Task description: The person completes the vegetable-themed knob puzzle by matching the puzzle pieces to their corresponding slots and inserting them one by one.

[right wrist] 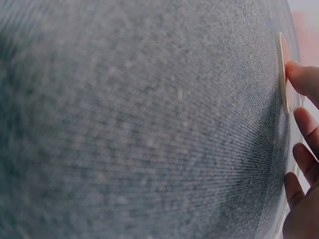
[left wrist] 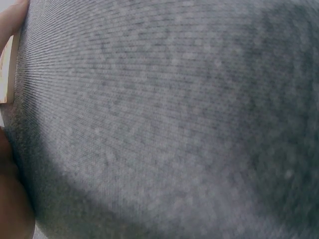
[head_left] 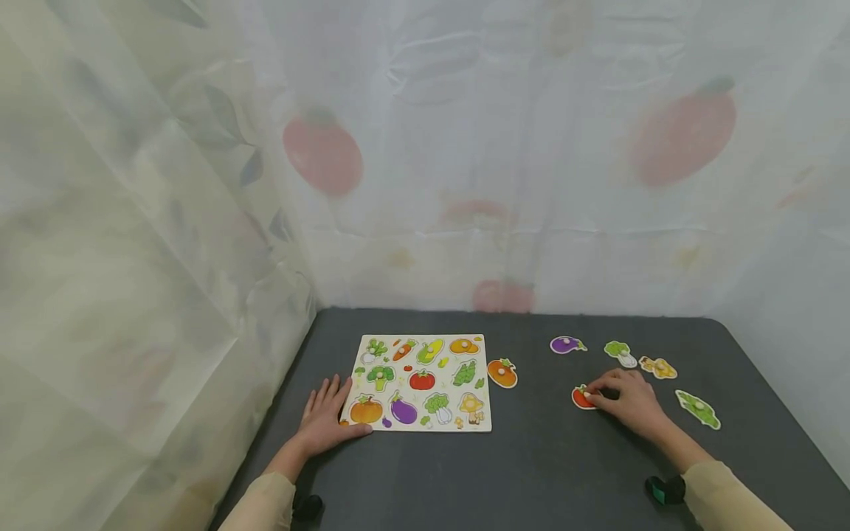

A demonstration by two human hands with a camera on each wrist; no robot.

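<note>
A cream vegetable puzzle board [head_left: 445, 380] lies on the dark table, with vegetable pictures across it. My left hand [head_left: 325, 419] rests at its lower left corner, fingers spread along the left side and thumb along the front edge. Further right, my right hand [head_left: 626, 402] pinches a red tomato puzzle piece [head_left: 580, 398] between thumb and fingers. In the right wrist view the tomato piece [right wrist: 282, 74] shows nearly edge-on, the thumb against its face and the other fingers loosely bent. Only a corner of the board [left wrist: 8, 74] appears in the left wrist view.
A pumpkin piece [head_left: 502, 374] lies against the board's right side. Beyond my right hand are an eggplant piece [head_left: 566, 344], a bok choy piece [head_left: 620, 354] and a mushroom piece [head_left: 659, 367]. A pea pod piece [head_left: 698, 409] lies to its right. Printed curtains [head_left: 412, 258] enclose the table.
</note>
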